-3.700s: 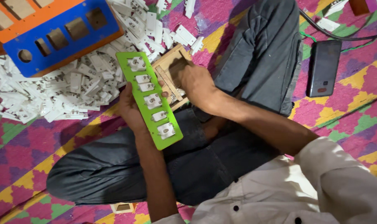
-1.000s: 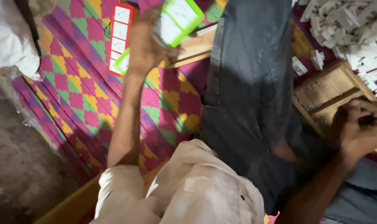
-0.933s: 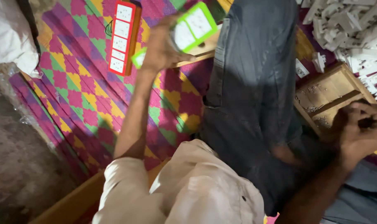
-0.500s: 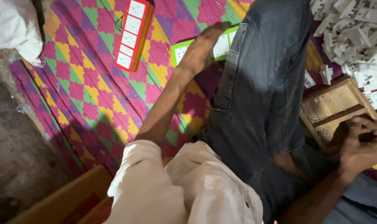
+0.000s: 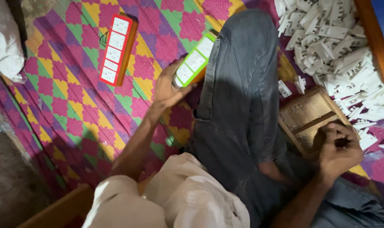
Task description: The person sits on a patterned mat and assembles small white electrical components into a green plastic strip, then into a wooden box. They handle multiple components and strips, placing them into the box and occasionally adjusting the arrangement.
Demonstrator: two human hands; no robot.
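Two strips lay finished on the mat. The left hand (image 5: 166, 90) had its fingers on the end of the green socket strip (image 5: 195, 62), setting it down against the knee (image 5: 247, 46) — whether the grip had loosened, I couldn't tell. The red socket strip (image 5: 116, 48) lay well apart on the patterned mat (image 5: 73, 105). The right hand (image 5: 337, 152) was curled, seemingly pinching something small over the wooden tray (image 5: 306, 116). Plenty left: a heap of white sockets (image 5: 340, 55) waited beyond.

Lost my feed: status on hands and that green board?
Left hand grips green socket board on mat. Right hand closed over wooden tray. Red board lies apart.
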